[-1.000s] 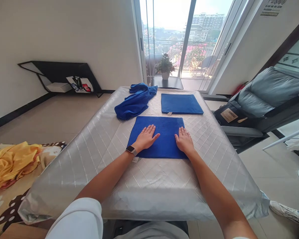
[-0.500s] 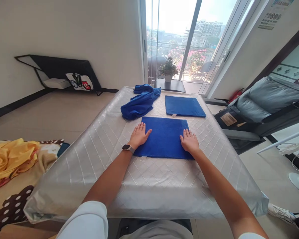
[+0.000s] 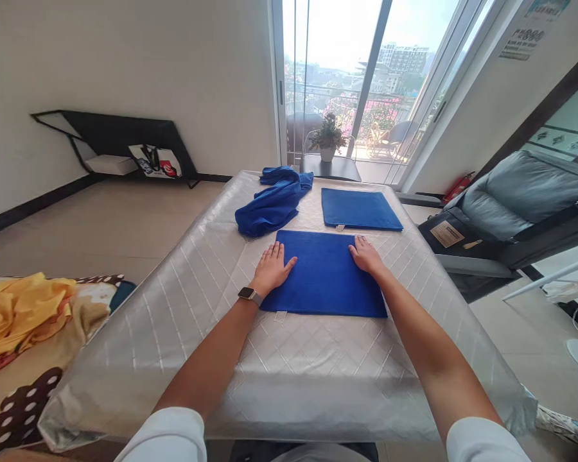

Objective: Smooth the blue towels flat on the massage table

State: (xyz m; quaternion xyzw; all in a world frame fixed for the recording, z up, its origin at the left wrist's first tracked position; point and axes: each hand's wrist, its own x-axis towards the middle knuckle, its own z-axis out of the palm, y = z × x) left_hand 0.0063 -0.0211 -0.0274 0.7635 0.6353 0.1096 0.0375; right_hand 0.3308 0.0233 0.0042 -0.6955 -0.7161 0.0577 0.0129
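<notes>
A folded blue towel (image 3: 325, 282) lies flat before me, a white tag poking out at its near left edge. My left hand (image 3: 272, 266), with a watch on the wrist, rests on its left side, fingers stretched out and thumb spread. On its far right corner lies my right hand (image 3: 366, 255), fingers extended and flat. Neither hand grips the cloth. Farther back to the right is a second folded blue towel (image 3: 361, 209). Behind my left hand sits a crumpled blue towel (image 3: 272, 204) in a loose heap.
Everything lies on a table with a silver quilted cover (image 3: 308, 378). A dark armchair (image 3: 520, 212) stands close on the right. On the left, yellow cloth (image 3: 24, 314) lies on a patterned surface. A potted plant (image 3: 327, 138) stands beyond the far edge.
My right hand has slid away from me along the right side of the folded towel to its far corner. My left hand stays on the left side.
</notes>
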